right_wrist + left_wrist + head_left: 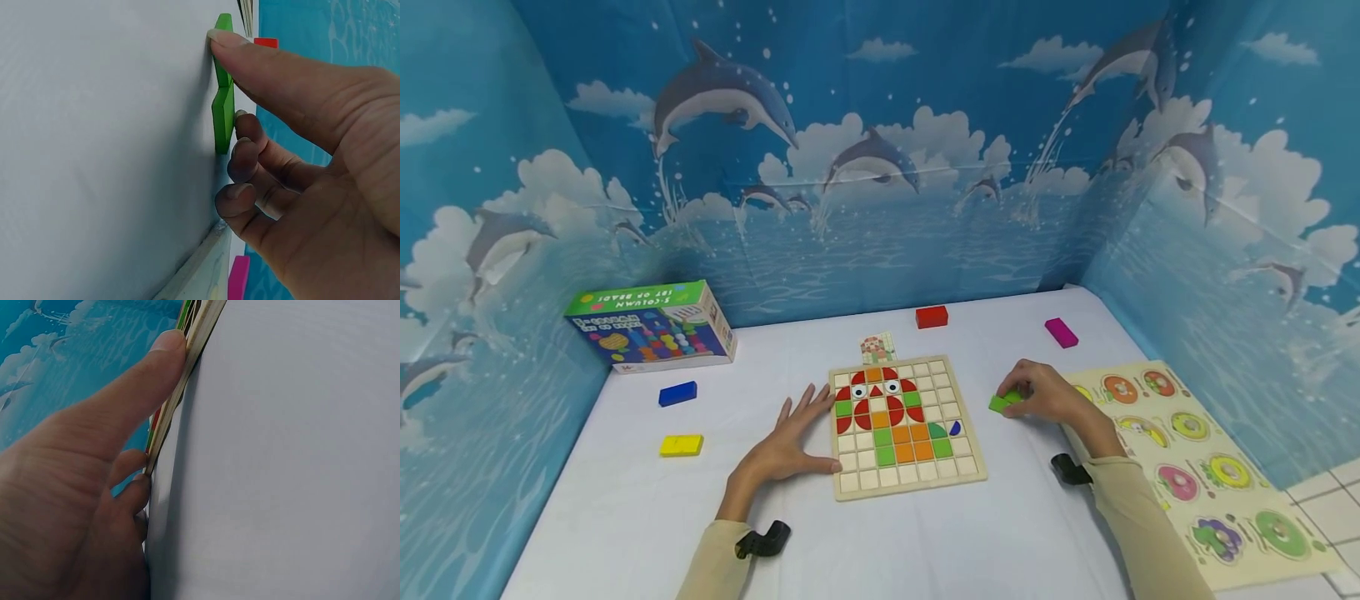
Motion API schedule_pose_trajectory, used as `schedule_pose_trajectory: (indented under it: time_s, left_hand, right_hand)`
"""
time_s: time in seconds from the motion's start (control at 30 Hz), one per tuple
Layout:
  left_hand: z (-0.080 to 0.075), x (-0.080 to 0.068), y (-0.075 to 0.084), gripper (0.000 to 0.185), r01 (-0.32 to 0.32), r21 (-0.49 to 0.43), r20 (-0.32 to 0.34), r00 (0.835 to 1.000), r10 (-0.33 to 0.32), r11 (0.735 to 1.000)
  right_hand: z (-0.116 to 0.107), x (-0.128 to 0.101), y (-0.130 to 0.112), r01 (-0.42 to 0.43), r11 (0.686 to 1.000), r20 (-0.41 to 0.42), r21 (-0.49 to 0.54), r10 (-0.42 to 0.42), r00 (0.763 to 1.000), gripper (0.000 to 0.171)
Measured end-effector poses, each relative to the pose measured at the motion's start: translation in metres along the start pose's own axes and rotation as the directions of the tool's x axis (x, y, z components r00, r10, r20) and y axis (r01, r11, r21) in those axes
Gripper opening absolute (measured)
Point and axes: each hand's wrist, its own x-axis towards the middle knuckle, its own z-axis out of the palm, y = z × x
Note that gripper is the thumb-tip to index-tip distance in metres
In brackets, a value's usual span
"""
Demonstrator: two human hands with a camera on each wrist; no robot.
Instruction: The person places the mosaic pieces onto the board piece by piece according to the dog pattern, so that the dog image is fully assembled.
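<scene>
Left hand (790, 446) spread flat against the mosaic board's (904, 425) left edge, mid-counter, likely bracing it, right hand (1048, 392) just right of the board with its grip pinching green pieces (1004, 402) off the counter (925, 533).

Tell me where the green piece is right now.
In the head view the green piece lies on the white table under the fingertips of the right hand, between the wooden grid board and the donut puzzle board.
</scene>
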Motion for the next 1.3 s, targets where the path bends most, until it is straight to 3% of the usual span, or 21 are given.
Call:
schedule_pose_trajectory:
  time_s: [0.43, 0.87, 1.1, 1.3]
  left_hand:
    - [0.001, 0.000, -0.001, 0.116, 0.021, 0.006, 0.009, 1.000, -0.021, 1.000]
    - [0.003, 0.001, -0.001, 0.116, 0.018, -0.003, 0.012, 1.000, -0.018, 1.000]
    - [0.001, 0.000, -0.001, 0.116, 0.027, 0.006, 0.016, 0.999, -0.027, 1.000]
    - [0.000, 0.000, -0.001, 0.117, 0.013, 0.007, 0.007, 1.000, -0.013, 1.000]
  right_hand:
    - [0.003, 0.000, -0.007, 0.020, 0.998, -0.013, -0.054, -0.021, 1.000, 0.024]
    - [0.000, 0.001, 0.002, 0.005, 0.996, -0.022, 0.090, -0.003, 1.000, 0.011]
    - [0.020, 0.006, -0.029, 0.019, 0.950, 0.038, 0.312, -0.033, 0.999, 0.013]
    - [0.055, 0.010, -0.073, 0.121, 0.929, 0.105, 0.349, -0.167, 0.980, 0.007]
